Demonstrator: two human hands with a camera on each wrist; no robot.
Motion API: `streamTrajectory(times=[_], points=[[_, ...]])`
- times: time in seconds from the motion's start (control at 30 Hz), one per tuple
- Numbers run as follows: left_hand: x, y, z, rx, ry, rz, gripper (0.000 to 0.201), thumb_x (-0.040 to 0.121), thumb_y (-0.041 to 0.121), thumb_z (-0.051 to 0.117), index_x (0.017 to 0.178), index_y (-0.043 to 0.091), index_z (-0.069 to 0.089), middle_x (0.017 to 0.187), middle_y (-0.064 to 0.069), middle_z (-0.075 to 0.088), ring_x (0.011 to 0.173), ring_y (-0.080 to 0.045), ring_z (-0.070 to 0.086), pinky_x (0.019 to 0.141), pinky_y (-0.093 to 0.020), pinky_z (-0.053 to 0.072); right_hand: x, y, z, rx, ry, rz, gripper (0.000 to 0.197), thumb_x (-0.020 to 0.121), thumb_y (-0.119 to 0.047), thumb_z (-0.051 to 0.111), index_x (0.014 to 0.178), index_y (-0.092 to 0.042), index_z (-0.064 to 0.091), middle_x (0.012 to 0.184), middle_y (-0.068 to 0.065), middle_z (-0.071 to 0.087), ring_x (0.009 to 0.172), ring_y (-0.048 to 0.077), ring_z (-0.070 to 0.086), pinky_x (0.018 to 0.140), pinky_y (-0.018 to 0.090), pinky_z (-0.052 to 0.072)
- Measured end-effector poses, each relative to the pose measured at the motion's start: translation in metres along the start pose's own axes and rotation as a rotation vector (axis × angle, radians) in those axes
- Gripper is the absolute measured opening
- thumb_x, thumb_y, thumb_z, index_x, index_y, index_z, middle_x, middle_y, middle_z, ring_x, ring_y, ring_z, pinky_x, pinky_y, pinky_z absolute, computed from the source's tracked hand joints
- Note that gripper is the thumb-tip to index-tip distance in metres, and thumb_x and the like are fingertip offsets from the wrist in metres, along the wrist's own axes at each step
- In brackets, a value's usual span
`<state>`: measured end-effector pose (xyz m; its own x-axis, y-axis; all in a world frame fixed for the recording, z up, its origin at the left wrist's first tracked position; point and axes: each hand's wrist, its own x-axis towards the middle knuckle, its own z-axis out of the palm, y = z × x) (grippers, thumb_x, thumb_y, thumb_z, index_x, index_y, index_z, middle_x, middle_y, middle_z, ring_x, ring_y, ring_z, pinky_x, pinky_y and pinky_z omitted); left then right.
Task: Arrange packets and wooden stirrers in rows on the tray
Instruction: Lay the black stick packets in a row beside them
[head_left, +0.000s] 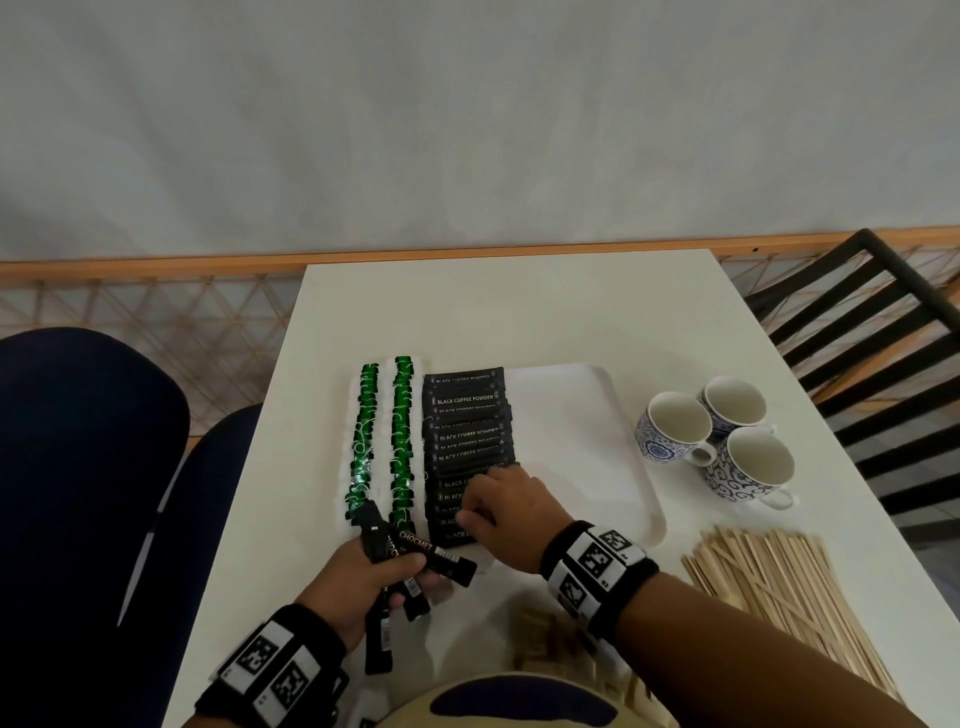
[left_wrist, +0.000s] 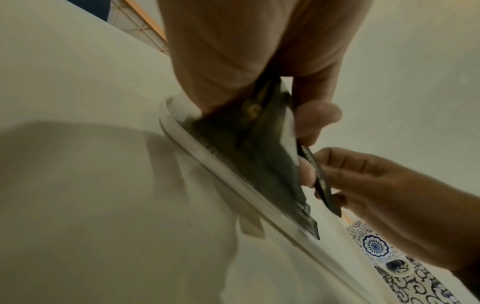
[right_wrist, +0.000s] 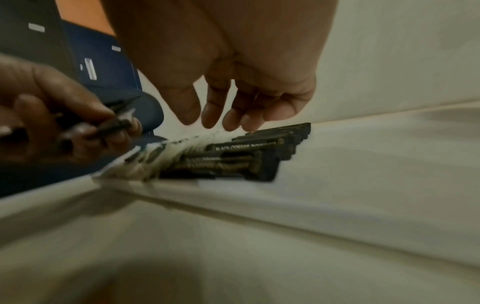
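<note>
We count three cups (head_left: 717, 436), one tray (head_left: 597, 415), two rows of green packets (head_left: 384, 436), one row of black packets (head_left: 467, 431), and one heap of wooden stirrers (head_left: 779, 587), too many to number.

A white tray (head_left: 631, 467) sat mid-frame in the head view. Along its left part ran two columns of green-and-white packets (head_left: 402, 436), then a column of overlapping black coffee packets (head_left: 465, 415); its right part was bare. A fanned bunch of black CHOCMET packets (head_left: 415, 545) hung below. Pale wooden stirrers (head_left: 779, 587) lay heaped at lower right.
</note>
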<state>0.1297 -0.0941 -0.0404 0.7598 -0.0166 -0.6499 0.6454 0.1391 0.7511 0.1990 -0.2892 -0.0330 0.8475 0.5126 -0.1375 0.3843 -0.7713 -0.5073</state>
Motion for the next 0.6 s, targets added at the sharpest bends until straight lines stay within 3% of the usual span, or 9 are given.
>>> streamTrajectory(times=[0.1, 0.2, 0.33, 0.43, 0.53, 0.6], points=[[-0.001, 0.002, 0.004, 0.004, -0.021, 0.016, 0.013, 0.087, -0.002, 0.062, 0.099, -0.003, 0.068, 0.089, -0.022, 0.072, 0.071, -0.019, 0.071, 0.042, -0.017, 0.038, -0.002, -0.013, -0.008, 0.226, -0.16, -0.016, 0.022, 0.089, -0.039, 0.064, 0.1, -0.021, 0.066, 0.095, -0.003, 0.068, 0.084, 0.009, 0.059, 0.078, 0.025, 0.049], [-0.002, 0.003, 0.009, 0.035, -0.045, 0.027, 0.016, 0.087, 0.0, 0.062, 0.102, -0.005, 0.068, 0.082, -0.017, 0.072, 0.063, -0.015, 0.066, 0.043, -0.019, 0.039, -0.004, -0.017, -0.008, 0.276, -0.231, -0.011, 0.024, 0.085, -0.031, 0.071, 0.106, -0.02, 0.067, 0.095, -0.003, 0.071, 0.079, 0.004, 0.059, 0.076, 0.02, 0.049], [-0.002, 0.003, 0.008, 0.037, -0.027, 0.024, 0.016, 0.089, 0.001, 0.061, 0.102, -0.005, 0.066, 0.083, -0.016, 0.072, 0.068, -0.018, 0.068, 0.044, -0.019, 0.04, -0.007, -0.013, -0.009, 0.264, -0.208, 0.029, 0.019, 0.084, -0.023, 0.072, 0.101, -0.018, 0.068, 0.085, -0.006, 0.066, 0.075, 0.004, 0.058, 0.067, 0.012, 0.045], [-0.001, 0.002, 0.003, -0.012, 0.023, 0.028, 0.012, 0.089, 0.0, 0.059, 0.101, -0.004, 0.062, 0.084, -0.017, 0.07, 0.075, -0.026, 0.07, 0.043, -0.019, 0.039, -0.011, -0.003, -0.016, 0.204, -0.123, 0.073, 0.008, 0.082, -0.021, 0.067, 0.088, -0.023, 0.062, 0.078, -0.009, 0.057, 0.072, 0.01, 0.053, 0.064, 0.017, 0.041], [-0.002, 0.0, -0.005, -0.056, 0.062, 0.02, 0.009, 0.09, -0.001, 0.058, 0.098, 0.0, 0.06, 0.082, -0.017, 0.07, 0.075, -0.027, 0.071, 0.04, -0.018, 0.038, -0.012, 0.011, -0.019, 0.227, -0.059, 0.144, 0.025, 0.08, -0.022, 0.064, 0.072, -0.028, 0.041, 0.073, -0.008, 0.053, 0.066, 0.011, 0.047, 0.059, 0.019, 0.039], [-0.002, -0.002, -0.008, -0.076, 0.071, 0.016, 0.011, 0.09, 0.0, 0.058, 0.1, 0.0, 0.059, 0.081, -0.017, 0.07, 0.076, -0.029, 0.071, 0.039, -0.018, 0.038, -0.013, 0.017, -0.019, 0.23, -0.064, 0.153, 0.026, 0.079, -0.02, 0.064, 0.071, -0.027, 0.04, 0.073, -0.009, 0.053, 0.066, 0.009, 0.047, 0.059, 0.018, 0.04]])
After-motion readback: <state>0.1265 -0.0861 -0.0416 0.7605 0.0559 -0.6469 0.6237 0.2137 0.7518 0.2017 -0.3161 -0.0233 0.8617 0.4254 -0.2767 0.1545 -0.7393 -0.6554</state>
